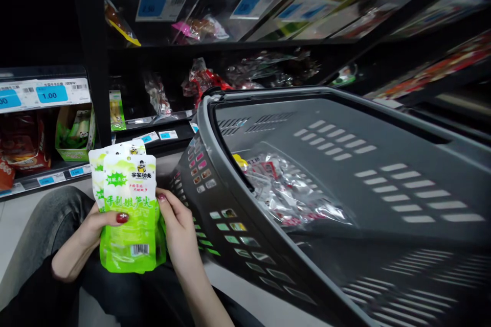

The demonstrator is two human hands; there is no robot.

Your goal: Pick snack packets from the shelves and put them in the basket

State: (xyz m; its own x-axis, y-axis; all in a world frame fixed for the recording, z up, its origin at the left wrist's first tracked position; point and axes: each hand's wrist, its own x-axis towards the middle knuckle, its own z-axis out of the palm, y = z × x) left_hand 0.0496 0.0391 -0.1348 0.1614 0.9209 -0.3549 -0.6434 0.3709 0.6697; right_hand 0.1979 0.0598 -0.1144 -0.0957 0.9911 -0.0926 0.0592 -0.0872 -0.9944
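Several green and white snack pouches are stacked together in front of me, upright, with Chinese print and a barcode on the front one. My left hand grips the stack from the left, its thumb with a red nail lying across the front pouch. At the right edge my right hand also closes on the stack, thumb tip near the upper right side and the other fingers hidden behind. A large grey shopping basket stands just right of my hands. Clear plastic packets lie inside it.
Dark shelves with price tags rise ahead, bearing scattered packaged snacks. A green display box sits on the lower left shelf. My bent knee is at the left, above pale floor tiles.
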